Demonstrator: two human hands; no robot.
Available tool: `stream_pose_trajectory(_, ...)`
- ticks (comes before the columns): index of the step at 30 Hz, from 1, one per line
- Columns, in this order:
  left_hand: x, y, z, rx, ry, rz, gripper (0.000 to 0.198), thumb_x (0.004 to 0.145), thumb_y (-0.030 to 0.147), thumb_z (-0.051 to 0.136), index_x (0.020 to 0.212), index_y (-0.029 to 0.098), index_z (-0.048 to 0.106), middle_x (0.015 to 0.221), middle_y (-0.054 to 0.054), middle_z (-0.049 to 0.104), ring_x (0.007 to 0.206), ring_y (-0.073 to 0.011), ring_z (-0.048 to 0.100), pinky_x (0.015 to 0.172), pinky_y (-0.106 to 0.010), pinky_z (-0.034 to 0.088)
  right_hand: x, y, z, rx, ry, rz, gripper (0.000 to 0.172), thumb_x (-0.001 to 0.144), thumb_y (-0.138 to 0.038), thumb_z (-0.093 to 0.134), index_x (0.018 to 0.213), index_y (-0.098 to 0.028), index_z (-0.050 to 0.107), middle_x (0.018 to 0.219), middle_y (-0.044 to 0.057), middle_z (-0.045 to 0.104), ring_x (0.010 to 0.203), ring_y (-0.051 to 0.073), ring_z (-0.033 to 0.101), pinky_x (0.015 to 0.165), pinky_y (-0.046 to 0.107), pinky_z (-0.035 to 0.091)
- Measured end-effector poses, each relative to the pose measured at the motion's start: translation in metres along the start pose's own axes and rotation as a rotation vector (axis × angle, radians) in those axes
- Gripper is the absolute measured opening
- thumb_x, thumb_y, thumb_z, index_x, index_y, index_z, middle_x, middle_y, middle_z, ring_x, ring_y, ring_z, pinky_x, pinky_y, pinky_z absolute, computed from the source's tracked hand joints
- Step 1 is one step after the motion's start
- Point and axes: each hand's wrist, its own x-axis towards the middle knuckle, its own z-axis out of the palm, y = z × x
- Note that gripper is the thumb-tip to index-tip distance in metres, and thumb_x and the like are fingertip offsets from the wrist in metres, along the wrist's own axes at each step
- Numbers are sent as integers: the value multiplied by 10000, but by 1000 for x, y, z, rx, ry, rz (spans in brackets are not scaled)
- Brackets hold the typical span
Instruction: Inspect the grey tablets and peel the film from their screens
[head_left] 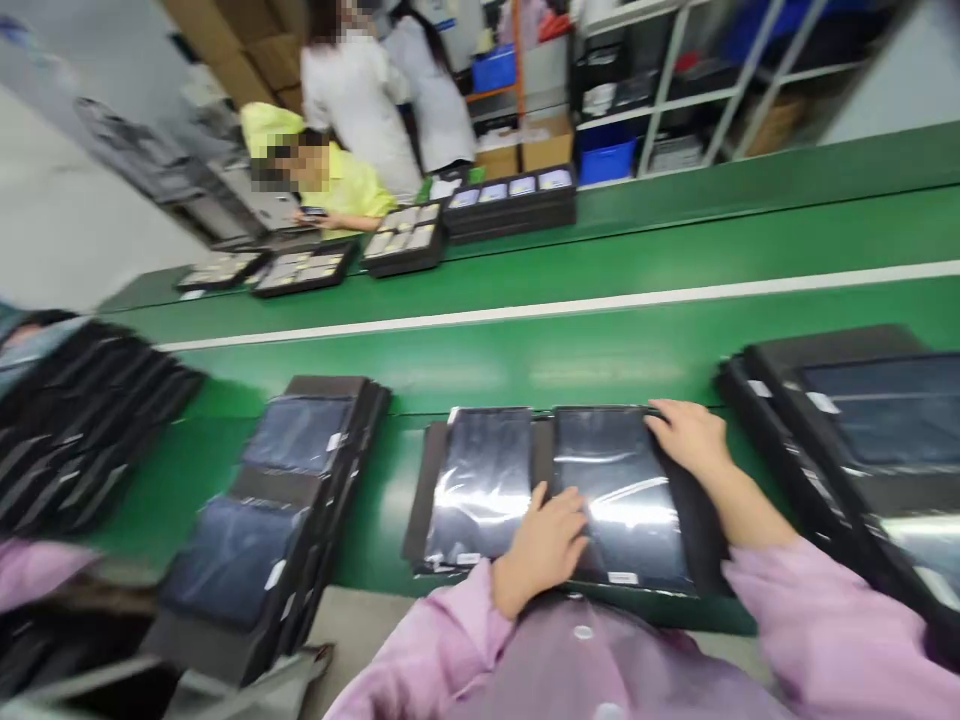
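Directly before me a dark foam tray (pixel 544 450) lies on the green bench, bearing two dark, glossy flat screen panels in clear film. My left hand (pixel 544 545) rests with fingers spread between the left panel (pixel 480 480) and the right panel (pixel 619 490), touching the inner lower edge of the right one. At that panel's upper right corner is my right hand (pixel 694 437), its fingers stretched over the edge; I see nothing lifted in it. Both panels lie flat, with a small white label at the bottom of each.
Left stands a tray stack (pixel 300 480) with two similar panels; right, another stack (pixel 780 420). Several black trays (pixel 90 420) lean at far left beside another person's sleeve (pixel 41 572). Across the green bench (pixel 480 360), a person in yellow (pixel 345 185) sits behind trays of small items (pixel 405 240).
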Motion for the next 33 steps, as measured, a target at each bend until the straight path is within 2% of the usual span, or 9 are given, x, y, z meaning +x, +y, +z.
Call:
stream_pose_trajectory(7, 17, -23, -2, -215, 139, -118, 241, 856, 143, 426, 983, 205, 621, 974, -72, 733, 986, -220, 665, 986, -544, 389, -40, -3, -27, -77, 16, 38, 274, 943, -338, 510, 1121, -140, 571, 1102, 69, 591, 944, 219, 601, 797, 397, 525)
stream_pose_trajectory(12, 22, -27, -1, -363, 173, -264, 222, 871, 236, 433, 1015, 218, 601, 927, -53, 743, 980, -224, 654, 946, -493, 438, -42, -20, -24, 86, -161, -19, 253, 924, -356, 543, 1081, -163, 591, 1094, 68, 605, 919, 207, 606, 789, 384, 529)
stream_pose_trajectory(17, 25, -35, -1, -660, 245, -467, 615, 876, 303, 439, 1424, 173, 192, 915, -58, 741, 957, -196, 661, 919, -437, 468, -20, -42, -10, 212, -324, -82, 276, 913, -431, 535, 944, -181, 648, 964, 43, 666, 806, 151, 634, 756, 319, 536)
stream_pose_trajectory(21, 19, -46, -17, -734, -27, -310, 286, 838, 344, 510, 1080, 236, 617, 888, -52, 743, 963, -218, 665, 965, -448, 442, -40, -42, -27, 510, -797, -313, 351, 897, -502, 490, 787, -242, 699, 753, -16, 702, 710, 128, 663, 693, 219, 543)
stream_pose_trajectory(23, 13, -54, -20, -763, -161, -199, 209, 827, 373, 536, 766, 235, 681, 797, -46, 743, 935, -244, 676, 1022, -494, 383, -56, -27, -35, 509, -712, -253, 333, 941, -415, 423, 924, -233, 702, 867, 19, 719, 835, 156, 672, 769, 264, 545)
stream_pose_trajectory(25, 8, -62, -18, -884, -149, -196, 256, 824, 409, 549, 691, 223, 663, 817, -65, 744, 952, -270, 672, 1007, -511, 396, -70, -7, -33, 292, -409, -169, 310, 950, -275, 382, 1021, -226, 680, 987, 49, 711, 1004, 197, 634, 897, 370, 507)
stream_pose_trajectory(28, 13, -70, -11, -1044, 32, -338, 297, 804, 419, 587, 1022, 219, 621, 1008, -108, 721, 1043, -283, 636, 936, -474, 462, -90, 19, -15, 47, -297, -383, 362, 893, -90, 372, 1081, -225, 650, 1063, 42, 696, 1164, 224, 546, 1026, 500, 390)
stream_pose_trajectory(30, 26, -69, -9, -979, 105, -392, 593, 819, 380, 568, 1352, 229, 354, 1110, -116, 687, 1104, -256, 605, 976, -469, 427, -99, 26, -1, 31, -355, -547, 424, 862, -16, 355, 1164, -186, 600, 1095, 54, 685, 1170, 188, 541, 1047, 467, 380)
stream_pose_trajectory(33, 54, -67, -12, -659, 101, -280, 765, 852, 268, 456, 1458, 192, -5, 1222, -118, 629, 1259, -209, 476, 1062, -476, 324, -99, 25, 8, -27, -360, -628, 443, 868, 3, 362, 1243, -149, 540, 1236, 120, 602, 1195, 165, 513, 1011, 379, 423)
